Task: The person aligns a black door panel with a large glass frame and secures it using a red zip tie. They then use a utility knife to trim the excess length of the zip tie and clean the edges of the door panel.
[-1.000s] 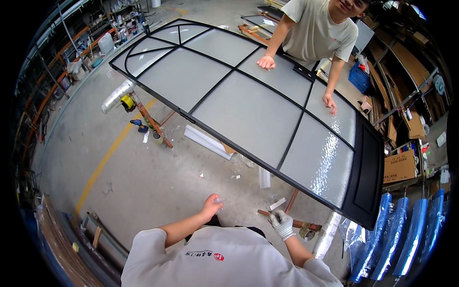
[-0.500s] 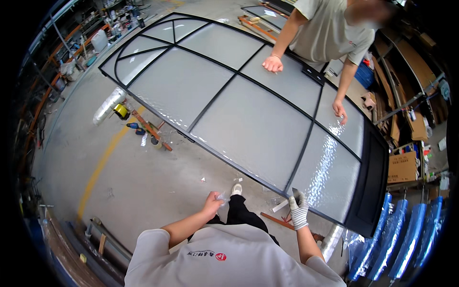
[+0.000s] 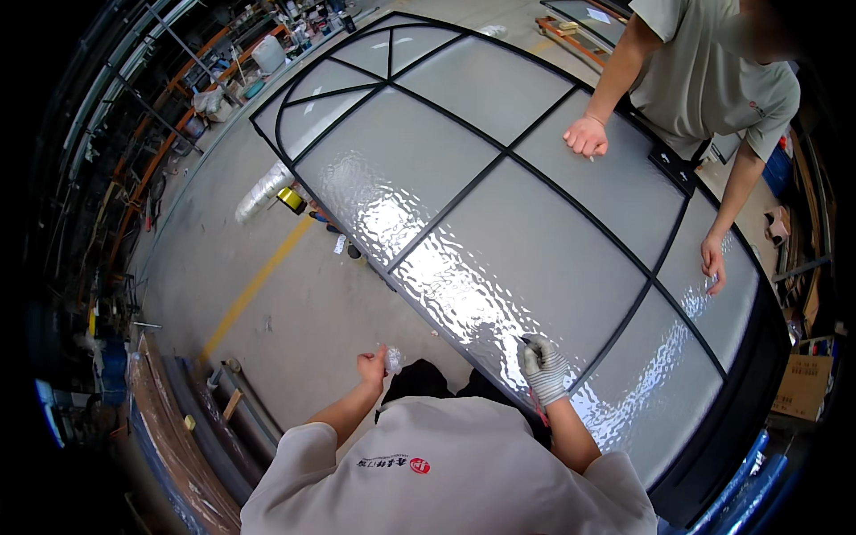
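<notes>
In front of me lies a large arched door panel (image 3: 464,214) with a black frame, black dividing bars and rippled translucent glass. Bare and closed, my left hand (image 3: 371,367) is off its near edge, gripping a crumpled bit of clear plastic film (image 3: 393,360). My right hand (image 3: 545,369) wears a striped grey-white glove and is over the glass near that edge, fingers curled round a slim tool. The tool shows a dark tip by the fingers and a red end (image 3: 539,408) below the wrist; its kind is unclear.
Across the panel a co-worker leans in, one fist (image 3: 586,137) over the glass and the other hand (image 3: 713,260) lower down. Wrapped long profiles (image 3: 165,428) stand at lower left. Cluttered shelves (image 3: 205,98) line the far left; a cardboard box (image 3: 801,385) sits at right.
My right hand has moved from the panel's near edge inward over the glass. The view has shifted, and the panel sits closer to my body. My left hand still holds the film.
</notes>
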`<state>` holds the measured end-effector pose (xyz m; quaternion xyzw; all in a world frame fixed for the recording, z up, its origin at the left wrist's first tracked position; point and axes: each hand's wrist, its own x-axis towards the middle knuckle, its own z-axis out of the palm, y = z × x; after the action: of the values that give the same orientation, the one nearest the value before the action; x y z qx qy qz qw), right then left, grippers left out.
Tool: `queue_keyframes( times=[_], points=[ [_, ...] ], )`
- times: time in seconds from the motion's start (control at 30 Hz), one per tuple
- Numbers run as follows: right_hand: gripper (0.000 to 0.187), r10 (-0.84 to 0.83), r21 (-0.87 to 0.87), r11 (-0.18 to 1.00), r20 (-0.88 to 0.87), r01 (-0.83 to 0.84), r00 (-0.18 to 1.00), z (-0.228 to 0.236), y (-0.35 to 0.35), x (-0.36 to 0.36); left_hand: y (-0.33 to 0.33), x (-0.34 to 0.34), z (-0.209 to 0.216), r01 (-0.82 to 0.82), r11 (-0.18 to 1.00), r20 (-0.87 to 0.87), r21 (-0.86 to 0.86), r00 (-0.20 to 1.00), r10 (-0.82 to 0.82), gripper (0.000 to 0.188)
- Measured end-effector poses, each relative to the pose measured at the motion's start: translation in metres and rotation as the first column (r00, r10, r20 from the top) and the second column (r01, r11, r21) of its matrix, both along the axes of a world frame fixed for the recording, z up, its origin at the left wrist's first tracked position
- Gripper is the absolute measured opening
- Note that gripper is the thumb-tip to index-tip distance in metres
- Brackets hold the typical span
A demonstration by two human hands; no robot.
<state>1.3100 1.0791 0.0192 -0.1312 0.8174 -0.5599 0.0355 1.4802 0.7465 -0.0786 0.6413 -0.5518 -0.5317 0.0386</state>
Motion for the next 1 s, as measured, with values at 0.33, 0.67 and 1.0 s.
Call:
queue_keyframes(
  times=[0.33,0.67,1.0],
  points=[
    [0.021,-0.059,0.198,0.978,-0.054,0.069,0.997,-0.022,-0.001,0.002,-0.081,-0.095,-0.076,0.470,0.863,0.006,-0.184,0.879,-0.477,0.048],
    [0.014,-0.274,0.498,0.845,0.090,0.195,0.958,0.025,-0.030,-0.003,-0.043,-0.168,0.231,0.858,-0.396,-0.661,-0.327,-0.507,-0.553,0.027],
    [0.017,-0.383,0.572,0.735,-0.093,0.364,0.919,0.022,-0.037,0.007,0.037,-0.185,0.403,0.196,-0.335,-0.261,-0.922,-0.952,0.161,0.041]
  ],
)
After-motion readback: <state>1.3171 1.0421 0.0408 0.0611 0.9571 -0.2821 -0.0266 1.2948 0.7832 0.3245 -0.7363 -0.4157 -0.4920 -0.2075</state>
